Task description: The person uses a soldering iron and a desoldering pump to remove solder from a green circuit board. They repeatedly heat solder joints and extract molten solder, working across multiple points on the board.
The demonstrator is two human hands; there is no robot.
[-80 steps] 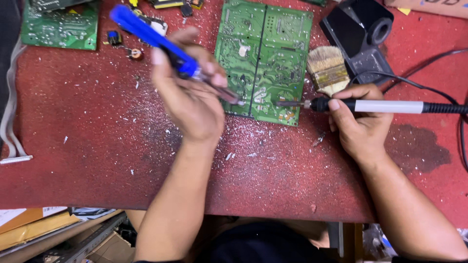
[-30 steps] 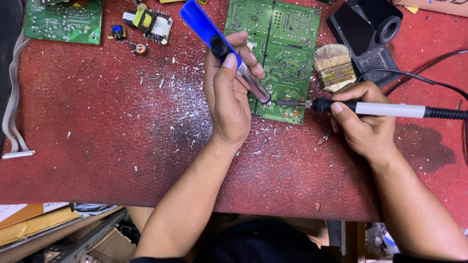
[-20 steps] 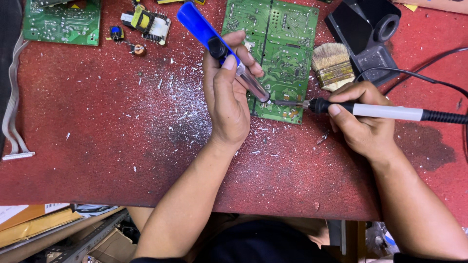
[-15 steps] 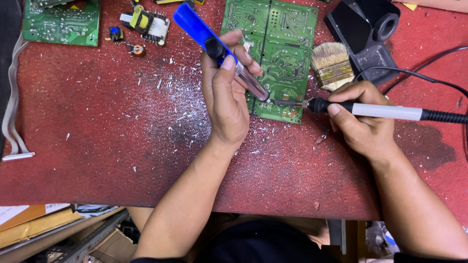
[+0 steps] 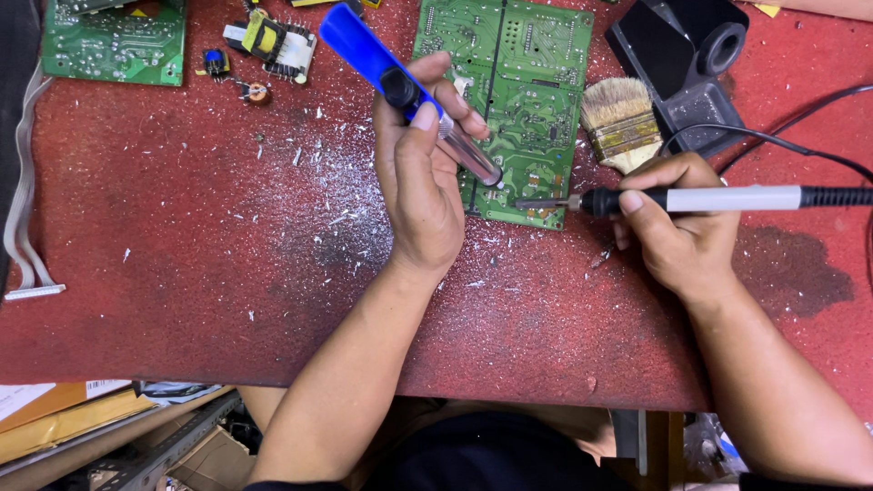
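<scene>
Left hand (image 5: 420, 195) is wrapped around a blue desoldering pump (image 5: 400, 86), thumb on its black button, the clear nozzle slanting down toward four o'clock and ending over the lower edge of the green circuit board (image 5: 509, 100). That board lies flat on the red worktop (image 5: 182, 273), straight off the left fingertips at about one o'clock and at ten o'clock from the right hand (image 5: 682, 227). The right hand grips a soldering iron (image 5: 691, 198) like a pen, barrel level, its tip pointing to nine o'clock and meeting the board's bottom edge just beside the pump's nozzle. A paintbrush (image 5: 618, 123) rests at twelve o'clock from the right hand, beside a black iron stand (image 5: 682, 64). White flecks litter the worktop around the left wrist.
</scene>
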